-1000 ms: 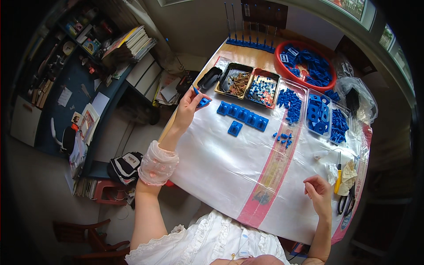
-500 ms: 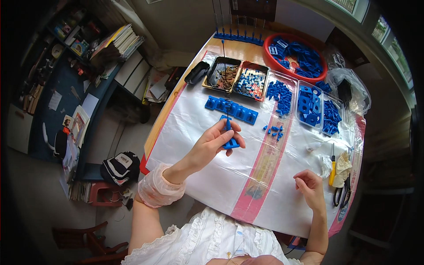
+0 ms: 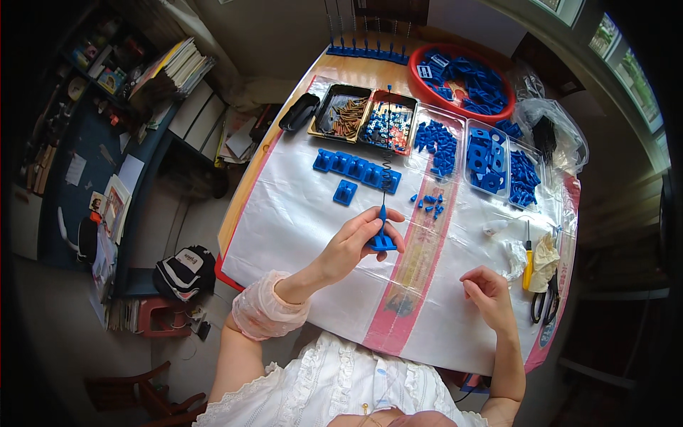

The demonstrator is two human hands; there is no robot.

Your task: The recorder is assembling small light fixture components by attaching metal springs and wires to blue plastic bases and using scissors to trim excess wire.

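Note:
My left hand [image 3: 358, 241] grips a blue plastic base with a thin upright rod and spring [image 3: 384, 206] rising from it, held over the white plastic sheet [image 3: 299, 213] in the middle of the table. My right hand [image 3: 489, 294] rests on the sheet near the front right, fingers loosely curled, with nothing visible in it. A row of blue blocks [image 3: 356, 169] and one single blue block [image 3: 345, 192] lie just beyond my left hand. Small loose blue pieces [image 3: 428, 204] are scattered to the right of the rod.
At the back stand a tray of brown screws [image 3: 344, 117], a tray of small blue-and-white parts [image 3: 388, 128], clear trays of blue parts [image 3: 491, 158], and a red bowl [image 3: 461, 78] of blue pieces. A yellow-handled screwdriver [image 3: 528, 256] and scissors [image 3: 544, 302] lie right. Shelves and books stand left.
My left hand came back from the far left of the table to the middle, now holding the blue base with its rod upright. My right hand barely moved.

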